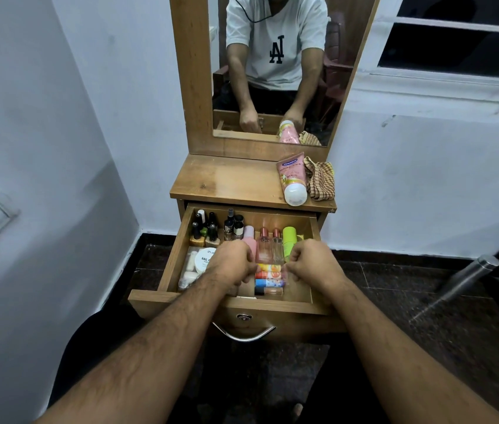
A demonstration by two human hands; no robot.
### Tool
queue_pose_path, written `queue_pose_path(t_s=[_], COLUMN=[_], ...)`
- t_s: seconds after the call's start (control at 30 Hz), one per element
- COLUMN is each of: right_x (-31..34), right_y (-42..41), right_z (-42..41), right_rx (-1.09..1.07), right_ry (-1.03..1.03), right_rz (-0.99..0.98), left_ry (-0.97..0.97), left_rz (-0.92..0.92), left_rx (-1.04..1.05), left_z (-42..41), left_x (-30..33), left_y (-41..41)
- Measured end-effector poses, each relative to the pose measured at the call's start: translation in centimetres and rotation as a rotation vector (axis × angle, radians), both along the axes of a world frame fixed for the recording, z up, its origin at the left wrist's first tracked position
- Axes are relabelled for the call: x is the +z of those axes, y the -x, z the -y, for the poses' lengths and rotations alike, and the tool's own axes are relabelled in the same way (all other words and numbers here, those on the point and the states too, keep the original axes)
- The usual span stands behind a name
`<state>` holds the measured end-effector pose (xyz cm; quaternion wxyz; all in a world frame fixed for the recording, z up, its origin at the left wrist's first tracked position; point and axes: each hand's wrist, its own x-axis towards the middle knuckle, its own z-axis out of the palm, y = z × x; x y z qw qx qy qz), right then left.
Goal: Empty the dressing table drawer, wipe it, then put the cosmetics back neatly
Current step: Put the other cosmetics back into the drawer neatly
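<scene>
Head view of an open wooden dressing-table drawer (177,258), pulled out below the wooden tabletop (226,179) and taken here as the landmark. Both hands reach into the drawer's front middle: the left hand (232,264) and the right hand (314,263) have curled fingers flanking a clear plastic packet of small coloured lip-balm tubes (269,278); the fingertips are turned away from the camera, so the pinch on the packet's ends appears likely but whether either hand actually grips it cannot be told. Along the drawer's back wall stand dark-capped nail-polish bottles (203,229), two dark spray bottles (233,226), a pink bottle (249,237) partly hidden by the left hand, two clear glass perfume bottles with rose caps (269,244) and a lime-green cylinder (289,240). In the drawer's left front corner lie a round white jar (205,258), its label cut off by the left hand, and pale items in a clear bag (188,270), indistinct. Above the drawer, on the tabletop's right end, lie a pink tube with a white cap (291,179) and, just beside it, a crumpled checked brown cloth (321,180). A curved metal handle (243,333) hangs on the drawer front. The mirror (272,71) above reflects the person's torso and hands.
</scene>
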<state>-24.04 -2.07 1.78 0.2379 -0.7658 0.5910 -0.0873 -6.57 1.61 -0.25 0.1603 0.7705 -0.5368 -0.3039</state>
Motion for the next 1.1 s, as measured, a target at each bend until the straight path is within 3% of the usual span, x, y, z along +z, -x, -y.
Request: queue_pose_path(t_s=[0.2, 0.27, 0.37, 0.47, 0.67, 0.87, 1.1], right_x=[3.2, 3.8, 4.8, 5.8, 7.3, 7.6, 8.0], right_y=[0.5, 0.3, -0.5, -1.1, -1.9, -2.6, -2.1], right_z=[2.4, 4.0, 6.3, 8.3, 11.0, 11.7, 10.2], right_rx=[-0.295, -0.373, -0.423, -0.426, -0.388, -0.434, -0.399], right_ry=[0.005, 0.049, 0.144, 0.228, 0.099, -0.011, -0.098], right_rz=[0.623, 0.709, 0.674, 0.486, 0.294, 0.392, 0.750], left_ry=[0.314, 0.382, 0.457, 0.460, 0.336, 0.306, 0.418], left_rz=[-0.421, -0.533, -0.628, -0.621, -0.683, -0.800, -0.984], left_rx=[0.174, 0.216, 0.247, 0.249, 0.257, 0.296, 0.391], left_z=[1.8, 3.6, 6.3, 9.2, 13.3, 13.9, 11.7], left_x=[3.0, 4.0, 5.8, 6.8, 6.4, 6.7, 8.2], left_y=[0.2, 0.5, 1.3, 1.9, 1.8, 2.4, 1.9])
